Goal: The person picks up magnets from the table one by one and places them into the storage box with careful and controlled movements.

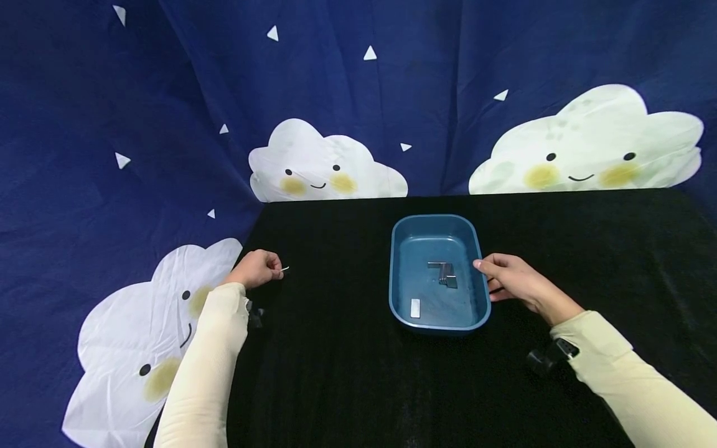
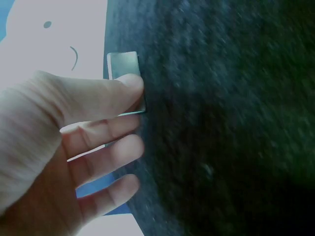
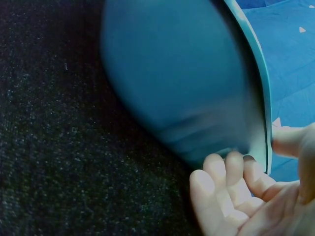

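Observation:
Between thumb and index finger, my left hand [image 1: 256, 269] pinches a small flat metal rectangle [image 2: 123, 64], at the left part of the black tabletop. In the head view only its thin pale edge shows. My right hand [image 1: 514, 280] grips the right side of a blue plastic tub [image 1: 396, 267], thumb at the rim and fingers against the outer wall. Inside the tub lies a small cluster of grey metal pieces [image 1: 446, 274]. A separate silver rectangular piece [image 1: 415, 308] rests near the tub's front left corner.
A black cloth [image 1: 330, 354] covers the table. Behind and to the left hangs a dark blue curtain [image 1: 336, 81] with white triangles and smiling clouds. The left hand is close to the table's left edge, beside a cloud print [image 1: 134, 323].

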{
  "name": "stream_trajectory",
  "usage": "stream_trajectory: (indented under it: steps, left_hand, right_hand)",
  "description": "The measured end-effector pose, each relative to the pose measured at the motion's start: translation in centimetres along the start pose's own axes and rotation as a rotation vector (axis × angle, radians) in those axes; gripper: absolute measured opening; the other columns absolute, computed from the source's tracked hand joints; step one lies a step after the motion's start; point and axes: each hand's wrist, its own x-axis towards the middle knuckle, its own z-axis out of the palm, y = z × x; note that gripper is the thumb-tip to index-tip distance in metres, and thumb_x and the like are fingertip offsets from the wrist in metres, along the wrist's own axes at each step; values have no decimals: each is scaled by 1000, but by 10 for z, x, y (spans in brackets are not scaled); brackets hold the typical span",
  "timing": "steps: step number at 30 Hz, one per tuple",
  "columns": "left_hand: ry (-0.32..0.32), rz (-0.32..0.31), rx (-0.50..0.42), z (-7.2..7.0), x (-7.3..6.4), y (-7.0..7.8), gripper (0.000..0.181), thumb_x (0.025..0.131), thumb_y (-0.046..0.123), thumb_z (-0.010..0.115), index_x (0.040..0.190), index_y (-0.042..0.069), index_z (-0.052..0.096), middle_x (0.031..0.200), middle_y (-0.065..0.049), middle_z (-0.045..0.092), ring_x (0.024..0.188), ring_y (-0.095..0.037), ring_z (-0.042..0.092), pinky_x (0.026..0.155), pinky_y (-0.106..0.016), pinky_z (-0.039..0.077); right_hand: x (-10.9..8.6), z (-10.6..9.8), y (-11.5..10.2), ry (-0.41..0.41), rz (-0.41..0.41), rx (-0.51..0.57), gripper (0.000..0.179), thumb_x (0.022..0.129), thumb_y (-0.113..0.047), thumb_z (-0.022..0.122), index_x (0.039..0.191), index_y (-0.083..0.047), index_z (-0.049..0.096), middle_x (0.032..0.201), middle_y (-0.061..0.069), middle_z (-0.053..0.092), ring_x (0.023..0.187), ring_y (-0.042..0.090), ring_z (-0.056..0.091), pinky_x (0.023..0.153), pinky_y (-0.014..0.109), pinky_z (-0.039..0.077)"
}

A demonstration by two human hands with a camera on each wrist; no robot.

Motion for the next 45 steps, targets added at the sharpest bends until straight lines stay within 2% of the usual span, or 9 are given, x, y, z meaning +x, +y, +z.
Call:
stream_trajectory:
  steps: [9, 16, 23, 31, 39, 45]
  left_hand:
    - [134, 45, -16, -11, 9, 25, 11, 82, 13, 74, 75, 10, 66, 75, -2, 64, 74, -18, 56, 70, -31, 42]
    - [204, 89, 14, -20, 14, 50, 9, 82, 14, 75, 78, 11, 68, 91, -9, 62, 86, -23, 56, 80, -37, 43]
    - [241, 112, 26, -23, 18, 65, 9, 83, 14, 75, 80, 10, 68, 100, -9, 62, 92, -25, 57, 84, -39, 45]
    - [268, 153, -8, -23, 22, 80, 10, 84, 15, 75, 82, 9, 68, 101, -8, 62, 94, -28, 59, 86, -40, 46]
    - [299, 221, -63, -24, 29, 107, 11, 84, 15, 76, 82, 9, 67, 106, -8, 62, 98, -27, 58, 89, -41, 46]
    - [284, 253, -113, -25, 35, 128, 12, 84, 16, 75, 82, 11, 65, 111, -7, 62, 103, -26, 58, 93, -43, 47]
  right_hand:
    - [1, -1, 0, 6, -1, -5, 52, 102, -47, 46, 128, -2, 47, 108, 8, 60, 89, 15, 67, 80, 34, 59]
    - [-1, -1, -1, 4, -2, -5, 53, 101, -47, 47, 129, -2, 47, 109, 9, 60, 90, 16, 67, 81, 34, 59]
    - [1, 1, -1, 8, 3, -1, 52, 101, -46, 47, 130, -2, 47, 110, 9, 59, 90, 16, 67, 81, 34, 59]
    - [1, 0, -1, 8, 8, -10, 55, 100, -48, 48, 131, -2, 46, 113, 11, 59, 92, 17, 67, 82, 35, 59]
    - [2, 1, -2, 18, 10, -14, 54, 101, -46, 47, 132, -1, 46, 113, 11, 59, 91, 17, 67, 81, 34, 59]
    - [3, -1, 0, 9, 2, -2, 52, 101, -46, 48, 129, -2, 47, 108, 8, 60, 88, 16, 67, 80, 34, 59]
